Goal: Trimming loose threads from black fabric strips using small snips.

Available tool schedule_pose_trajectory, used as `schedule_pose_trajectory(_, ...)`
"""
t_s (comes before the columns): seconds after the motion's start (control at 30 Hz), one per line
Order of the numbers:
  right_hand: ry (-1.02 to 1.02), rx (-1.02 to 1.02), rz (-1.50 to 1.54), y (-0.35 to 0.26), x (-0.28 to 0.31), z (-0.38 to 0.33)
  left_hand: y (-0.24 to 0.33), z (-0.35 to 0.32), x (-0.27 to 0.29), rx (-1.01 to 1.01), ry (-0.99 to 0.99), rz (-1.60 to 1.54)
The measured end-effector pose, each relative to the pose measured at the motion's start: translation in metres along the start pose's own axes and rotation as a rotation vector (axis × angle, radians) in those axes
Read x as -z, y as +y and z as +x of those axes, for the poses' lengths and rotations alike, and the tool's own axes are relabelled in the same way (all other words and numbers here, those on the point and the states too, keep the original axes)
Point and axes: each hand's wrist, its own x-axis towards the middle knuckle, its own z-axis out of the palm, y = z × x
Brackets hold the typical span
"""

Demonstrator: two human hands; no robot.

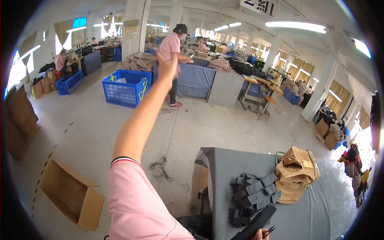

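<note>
My left hand (pixel 167 67) is raised far out in front, the arm stretched straight. It is slightly blurred; thumb and fingers look apart, with nothing visible between them. At the lower edge my right hand (pixel 261 234) is partly cut off, its fingers closed around small dark thread snips (pixel 270 231). A long black fabric piece (pixel 256 222) lies against that hand; whether it is gripped I cannot tell. Just beyond sits a pile of dark grey fabric pieces (pixel 256 192) on the grey-covered table (pixel 230 160). Beside the pile stands a crumpled brown paper bag (pixel 296 172).
Clear plastic wrapping (pixel 336 192) bulges at the table's right. An open cardboard box (pixel 72 196) lies on the floor at left. Ahead are a blue crate (pixel 120 94) and a co-worker (pixel 170 50) in pink at a cloth-draped table (pixel 194 82). Thread scraps (pixel 160 168) litter the floor.
</note>
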Motion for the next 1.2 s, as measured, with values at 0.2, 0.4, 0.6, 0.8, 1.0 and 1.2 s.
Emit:
schedule_pose_trajectory(0.2, 0.071, 0.054, -0.013, 0.004, -0.011, 0.004, 0.060, -0.122, 0.014, -0.784, 0.040, -0.313)
schedule_pose_trajectory(0.4, 0.097, -0.119, -0.156, 0.017, -0.018, -0.003, -0.147, -0.340, 0.097, -0.659, -0.744, 0.368)
schedule_pose_trajectory(0.6, 0.088, -0.199, -0.132, 0.040, -0.022, 0.000, -0.166, -0.454, 0.146, -0.086, -1.073, 0.382)
schedule_pose_trajectory(0.8, 0.027, -0.212, -0.114, 0.052, -0.024, 0.006, -0.170, -0.459, 0.135, 0.002, -1.156, 0.440)
schedule_pose_trajectory(1.0, 0.067, -0.255, -0.051, 0.050, -0.028, 0.008, -0.196, -0.452, 0.128, 0.075, -1.280, 0.521)
schedule_pose_trajectory(1.2, 0.019, -0.269, -0.053, 0.057, -0.031, 0.014, -0.231, -0.472, 0.122, 0.117, -1.892, 0.600)
